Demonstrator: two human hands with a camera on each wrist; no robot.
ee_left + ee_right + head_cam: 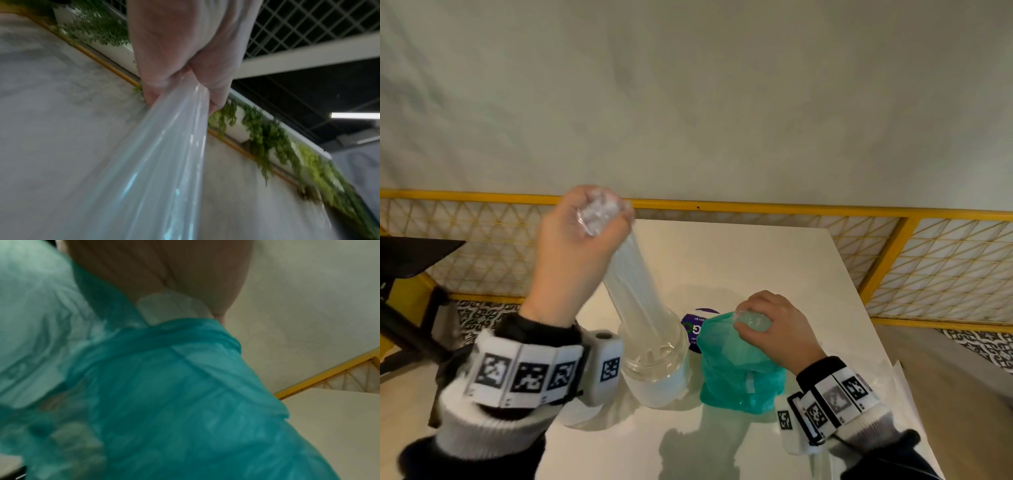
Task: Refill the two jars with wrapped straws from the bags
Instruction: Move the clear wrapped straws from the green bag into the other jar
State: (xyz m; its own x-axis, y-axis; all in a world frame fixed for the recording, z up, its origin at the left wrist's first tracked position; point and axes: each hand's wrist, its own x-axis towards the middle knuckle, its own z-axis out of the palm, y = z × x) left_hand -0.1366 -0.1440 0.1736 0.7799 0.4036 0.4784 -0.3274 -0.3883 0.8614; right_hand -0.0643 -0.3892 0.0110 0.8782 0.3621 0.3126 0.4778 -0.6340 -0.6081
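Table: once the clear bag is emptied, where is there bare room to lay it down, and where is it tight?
The table is bare at the far right, between the teal bag and the yellow railing, and along the far edge. The near middle is also bare. It is crowded at centre, where the jar, clear bag, purple sticker and teal bag sit together.

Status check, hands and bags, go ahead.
Left hand grips the clear bag by its bunched top, lower end down in the jar. Right hand grips the teal bag on the table. Nothing blocking.
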